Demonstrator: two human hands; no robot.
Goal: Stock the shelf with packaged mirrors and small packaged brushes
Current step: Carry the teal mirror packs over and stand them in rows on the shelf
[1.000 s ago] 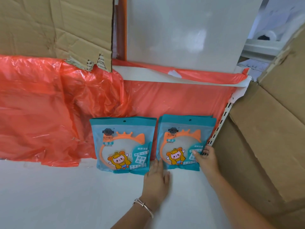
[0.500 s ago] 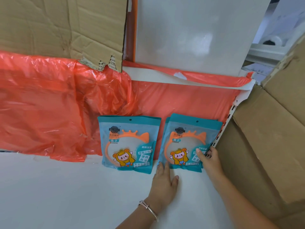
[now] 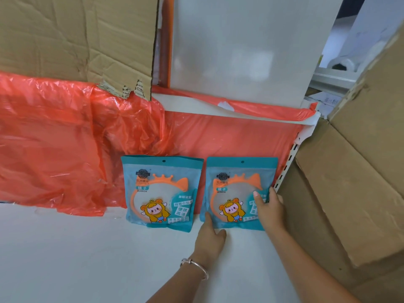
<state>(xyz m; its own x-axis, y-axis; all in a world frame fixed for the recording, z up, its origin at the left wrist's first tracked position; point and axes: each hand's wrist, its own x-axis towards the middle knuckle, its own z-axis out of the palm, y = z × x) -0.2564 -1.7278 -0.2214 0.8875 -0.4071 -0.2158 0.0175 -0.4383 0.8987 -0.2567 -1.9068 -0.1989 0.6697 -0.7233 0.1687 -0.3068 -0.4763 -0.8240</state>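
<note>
Left hand (image 3: 209, 237), right hand (image 3: 270, 207): flat unclenched grip (seemingly) on right mirror pack (image 3: 236, 193)

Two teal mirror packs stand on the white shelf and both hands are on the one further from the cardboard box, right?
No. In the head view both hands are on the mirror pack nearer the cardboard box: the left hand touches its lower left corner, the right hand rests on its right side. The rest is right.

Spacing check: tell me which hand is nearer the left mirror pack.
Left. The left hand is just right of the left mirror pack; the right hand is on the other pack.
</note>
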